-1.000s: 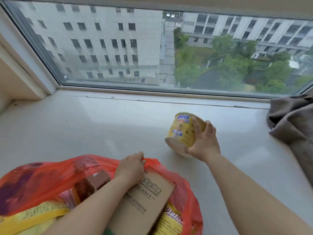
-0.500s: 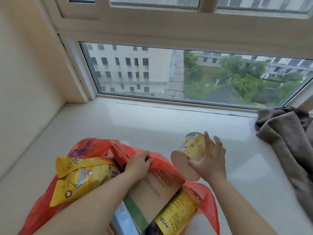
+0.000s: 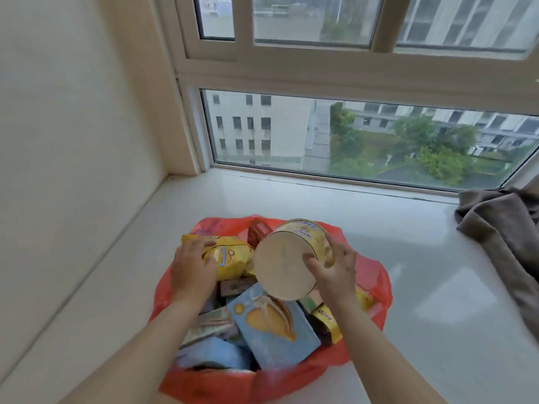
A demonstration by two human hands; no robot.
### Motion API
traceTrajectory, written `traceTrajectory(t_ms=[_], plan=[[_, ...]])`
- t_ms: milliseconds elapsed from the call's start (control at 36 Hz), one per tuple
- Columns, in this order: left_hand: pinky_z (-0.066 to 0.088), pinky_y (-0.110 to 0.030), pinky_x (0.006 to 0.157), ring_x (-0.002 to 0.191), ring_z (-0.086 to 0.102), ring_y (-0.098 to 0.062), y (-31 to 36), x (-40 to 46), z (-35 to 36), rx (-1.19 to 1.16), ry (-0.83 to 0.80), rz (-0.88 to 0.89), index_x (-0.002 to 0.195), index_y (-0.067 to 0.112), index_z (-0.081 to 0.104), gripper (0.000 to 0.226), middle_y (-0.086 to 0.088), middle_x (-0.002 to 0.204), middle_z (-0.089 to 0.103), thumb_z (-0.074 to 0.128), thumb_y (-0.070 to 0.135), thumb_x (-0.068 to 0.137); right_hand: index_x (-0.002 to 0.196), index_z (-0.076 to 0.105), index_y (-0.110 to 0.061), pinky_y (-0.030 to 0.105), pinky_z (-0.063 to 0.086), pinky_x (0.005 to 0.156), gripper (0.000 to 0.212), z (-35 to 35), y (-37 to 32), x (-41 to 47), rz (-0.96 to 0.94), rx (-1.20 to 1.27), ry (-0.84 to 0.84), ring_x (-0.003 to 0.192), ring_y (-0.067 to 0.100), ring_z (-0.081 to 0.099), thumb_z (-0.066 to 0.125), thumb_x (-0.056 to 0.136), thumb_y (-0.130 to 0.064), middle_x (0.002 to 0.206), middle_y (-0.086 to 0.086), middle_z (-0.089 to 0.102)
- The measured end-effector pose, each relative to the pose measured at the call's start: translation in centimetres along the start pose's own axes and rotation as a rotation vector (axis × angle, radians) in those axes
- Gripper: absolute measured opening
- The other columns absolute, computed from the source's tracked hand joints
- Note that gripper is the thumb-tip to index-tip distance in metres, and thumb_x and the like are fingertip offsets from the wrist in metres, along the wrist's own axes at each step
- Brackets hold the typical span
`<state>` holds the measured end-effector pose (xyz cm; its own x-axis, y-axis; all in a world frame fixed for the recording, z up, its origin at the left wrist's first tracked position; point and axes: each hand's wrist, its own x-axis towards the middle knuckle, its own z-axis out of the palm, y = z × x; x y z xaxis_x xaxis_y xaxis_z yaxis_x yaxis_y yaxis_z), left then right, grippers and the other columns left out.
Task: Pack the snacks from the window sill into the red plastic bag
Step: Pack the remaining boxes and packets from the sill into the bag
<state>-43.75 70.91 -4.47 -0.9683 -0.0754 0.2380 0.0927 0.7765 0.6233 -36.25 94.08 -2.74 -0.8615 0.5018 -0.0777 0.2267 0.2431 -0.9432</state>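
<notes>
The red plastic bag (image 3: 376, 290) lies open on the white window sill (image 3: 423, 287), stuffed with several snacks. My right hand (image 3: 335, 266) grips a yellow round tub (image 3: 291, 258) tilted on its side, pale bottom toward me, above the bag's middle. My left hand (image 3: 192, 269) rests on a yellow snack packet (image 3: 233, 258) at the bag's left side, fingers curved over its top edge. A light blue box (image 3: 271, 325) with a yellow picture lies in front of the tub. Under it sit more packets, partly hidden.
A grey-brown cloth (image 3: 501, 237) is heaped at the right end of the sill. The cream wall (image 3: 73, 141) closes off the left side. The window (image 3: 350, 141) runs along the back.
My right hand has carried the tub from the sill leftward to above the bag. My left hand has let go of the bag's rim and moved onto the yellow packet. The camera has tilted up.
</notes>
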Motion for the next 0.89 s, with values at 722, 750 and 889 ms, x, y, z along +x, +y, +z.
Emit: traceTrajectory(t_ms=[722, 750, 889], plan=[[0.046, -0.030, 0.084, 0.110, 0.059, -0.027, -12.1, -1.3, -2.7, 0.434, -0.485, -0.200, 0.120, 0.036, 0.058, 0.030, -0.004, 0.125, 0.061, 0.045, 0.033, 0.094, 0.112, 0.061, -0.024, 0.037, 0.047, 0.076, 0.070, 7.9, 1.7, -3.7, 0.276, -0.321, -0.312, 0.105, 0.023, 0.057, 0.052, 0.059, -0.070, 0.126, 0.007, 0.051], [0.046, -0.031, 0.085, 0.109, 0.059, -0.030, -12.3, -1.0, -2.8, 0.373, -0.446, -0.249, 0.119, 0.033, 0.059, 0.028, -0.006, 0.124, 0.062, 0.044, 0.034, 0.095, 0.116, 0.059, -0.023, 0.037, 0.047, 0.077, 0.072, 8.0, 1.7, -3.9, 0.268, -0.333, -0.292, 0.104, 0.023, 0.057, 0.052, 0.062, -0.071, 0.127, 0.007, 0.050], [0.042, -0.036, 0.084, 0.107, 0.057, -0.038, -13.2, 0.8, -4.5, -0.027, -0.114, -0.454, 0.111, 0.010, 0.061, 0.027, -0.020, 0.117, 0.062, 0.044, 0.026, 0.098, 0.134, 0.044, -0.021, 0.038, 0.045, 0.090, 0.054, 9.0, -0.3, -4.2, 0.077, -0.500, -0.189, 0.113, 0.021, 0.051, 0.057, 0.087, -0.043, 0.134, 0.003, 0.040]])
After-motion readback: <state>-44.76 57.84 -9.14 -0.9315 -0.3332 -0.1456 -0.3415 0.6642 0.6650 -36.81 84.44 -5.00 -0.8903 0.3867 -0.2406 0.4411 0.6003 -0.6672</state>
